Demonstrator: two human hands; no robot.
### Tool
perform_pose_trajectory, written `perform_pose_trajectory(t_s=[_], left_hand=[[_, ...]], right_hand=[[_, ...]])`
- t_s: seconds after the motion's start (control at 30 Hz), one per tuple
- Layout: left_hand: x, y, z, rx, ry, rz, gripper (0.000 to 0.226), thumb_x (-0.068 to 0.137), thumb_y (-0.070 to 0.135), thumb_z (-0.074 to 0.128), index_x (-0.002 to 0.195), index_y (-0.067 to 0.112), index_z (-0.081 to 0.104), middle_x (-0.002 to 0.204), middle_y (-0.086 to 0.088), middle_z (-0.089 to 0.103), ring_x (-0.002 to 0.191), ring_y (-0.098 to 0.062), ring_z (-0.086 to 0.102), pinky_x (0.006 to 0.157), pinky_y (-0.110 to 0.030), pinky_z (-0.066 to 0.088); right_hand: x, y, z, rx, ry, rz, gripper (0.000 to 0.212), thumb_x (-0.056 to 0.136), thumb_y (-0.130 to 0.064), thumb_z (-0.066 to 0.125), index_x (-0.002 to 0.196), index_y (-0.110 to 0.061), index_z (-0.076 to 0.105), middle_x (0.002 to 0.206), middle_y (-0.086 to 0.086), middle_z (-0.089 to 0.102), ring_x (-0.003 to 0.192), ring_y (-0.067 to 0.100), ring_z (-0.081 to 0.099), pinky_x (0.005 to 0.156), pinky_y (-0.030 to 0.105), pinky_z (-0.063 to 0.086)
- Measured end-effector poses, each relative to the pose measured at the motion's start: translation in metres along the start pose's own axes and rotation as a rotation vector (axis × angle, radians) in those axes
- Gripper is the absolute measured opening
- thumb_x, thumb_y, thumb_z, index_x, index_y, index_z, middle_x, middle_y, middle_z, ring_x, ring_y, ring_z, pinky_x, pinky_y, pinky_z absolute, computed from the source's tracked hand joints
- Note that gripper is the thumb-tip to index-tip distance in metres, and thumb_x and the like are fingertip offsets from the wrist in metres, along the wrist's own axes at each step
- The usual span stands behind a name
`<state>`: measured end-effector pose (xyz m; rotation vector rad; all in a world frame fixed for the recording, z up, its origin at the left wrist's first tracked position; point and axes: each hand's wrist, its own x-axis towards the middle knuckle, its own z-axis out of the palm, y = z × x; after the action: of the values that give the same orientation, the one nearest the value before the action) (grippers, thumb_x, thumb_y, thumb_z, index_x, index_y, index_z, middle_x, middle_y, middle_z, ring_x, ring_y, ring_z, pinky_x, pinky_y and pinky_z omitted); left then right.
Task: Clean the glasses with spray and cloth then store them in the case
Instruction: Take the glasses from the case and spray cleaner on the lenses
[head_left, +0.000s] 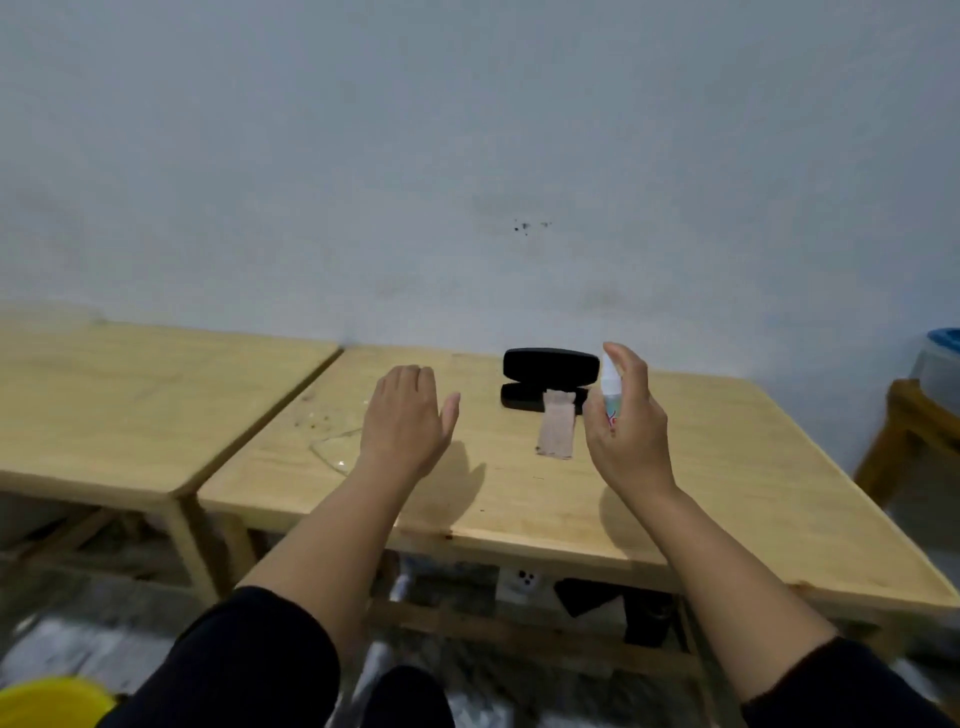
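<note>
Two hands: left spread empty, right fingers around one spray bottle; one open case, one cloth.

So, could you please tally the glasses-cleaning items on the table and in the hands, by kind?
Black glasses case, open: 1
Pinkish cleaning cloth, draped from the case: 1
White spray bottle, held in the right hand: 1
Clear glasses, faint, on the table: 1
Total: 4
</note>
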<state>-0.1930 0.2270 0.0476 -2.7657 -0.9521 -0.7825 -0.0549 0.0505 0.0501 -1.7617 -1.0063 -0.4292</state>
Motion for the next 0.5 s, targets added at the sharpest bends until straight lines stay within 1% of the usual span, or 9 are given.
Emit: perform_pose_trajectory(t_s=[0.07,0.13,0.2,0.3,0.33,0.4,0.43,0.5], left_hand=[[-0.011,-0.031,-0.005,0.027,0.016,-0.052,0.045,0.093,0.037,0.039,0.111,-0.002,0.052,0.107,-0.020,0.058,0.103,-0.033,0.052,0.090,-0.042,0.042],[-0.023,-0.058,-0.007,0.049,0.012,-0.092,0.044,0.095,0.036,0.036,0.118,0.000,0.049,0.114,-0.018,0.057,0.108,-0.030,0.050,0.095,-0.039,0.040],[-0.033,-0.082,-0.005,0.038,0.011,-0.112,0.041,0.097,0.032,0.034,0.125,0.004,0.044,0.124,-0.014,0.053,0.116,-0.026,0.047,0.101,-0.036,0.037],[-0.043,-0.111,0.004,-0.082,-0.011,-0.155,0.040,0.096,0.023,0.040,0.134,0.011,0.038,0.139,-0.007,0.042,0.127,-0.019,0.040,0.105,-0.033,0.034],[-0.044,-0.119,0.008,-0.107,-0.034,-0.160,0.042,0.095,0.020,0.043,0.136,0.014,0.036,0.143,-0.005,0.039,0.130,-0.018,0.037,0.106,-0.033,0.034],[-0.044,-0.131,0.017,-0.131,-0.065,-0.158,0.048,0.093,0.017,0.048,0.138,0.018,0.033,0.147,-0.002,0.034,0.134,-0.016,0.033,0.108,-0.034,0.034],[-0.043,-0.135,0.022,-0.146,-0.069,-0.155,0.049,0.093,0.016,0.048,0.139,0.020,0.033,0.148,-0.001,0.033,0.135,-0.015,0.031,0.109,-0.035,0.033],[-0.039,-0.141,0.033,-0.166,-0.081,-0.158,0.049,0.093,0.016,0.049,0.139,0.021,0.034,0.149,0.002,0.032,0.138,-0.013,0.025,0.111,-0.034,0.029]], right_hand=[[0.000,-0.012,0.019,0.034,-0.031,-0.026,0.043,0.093,-0.010,0.046,0.135,-0.015,0.038,0.132,0.004,0.052,0.076,0.022,0.053,0.068,0.020,0.033],[-0.001,-0.022,0.038,0.060,-0.065,-0.049,0.042,0.092,-0.012,0.046,0.133,-0.015,0.039,0.125,0.006,0.056,0.080,0.025,0.056,0.068,0.023,0.034],[-0.004,-0.029,0.055,0.080,-0.098,-0.067,0.042,0.092,-0.011,0.047,0.133,-0.015,0.040,0.116,0.005,0.057,0.072,0.018,0.053,0.060,0.024,0.034],[-0.007,-0.033,0.075,0.093,-0.135,-0.077,0.043,0.093,-0.009,0.049,0.134,-0.016,0.040,0.111,-0.004,0.053,0.063,0.006,0.050,0.055,0.020,0.035],[-0.008,-0.033,0.080,0.095,-0.141,-0.073,0.044,0.092,-0.009,0.050,0.134,-0.016,0.040,0.109,-0.004,0.052,0.062,0.007,0.051,0.054,0.022,0.038],[-0.009,-0.032,0.086,0.089,-0.151,-0.062,0.044,0.092,-0.008,0.050,0.134,-0.016,0.041,0.098,-0.002,0.052,0.061,0.013,0.053,0.053,0.032,0.043],[-0.009,-0.031,0.089,0.085,-0.157,-0.057,0.044,0.092,-0.007,0.051,0.134,-0.016,0.041,0.095,-0.001,0.051,0.061,0.015,0.053,0.052,0.035,0.044],[-0.009,-0.028,0.092,0.070,-0.160,-0.049,0.044,0.092,-0.007,0.051,0.134,-0.015,0.041,0.096,-0.002,0.051,0.061,0.014,0.053,0.051,0.029,0.042]])
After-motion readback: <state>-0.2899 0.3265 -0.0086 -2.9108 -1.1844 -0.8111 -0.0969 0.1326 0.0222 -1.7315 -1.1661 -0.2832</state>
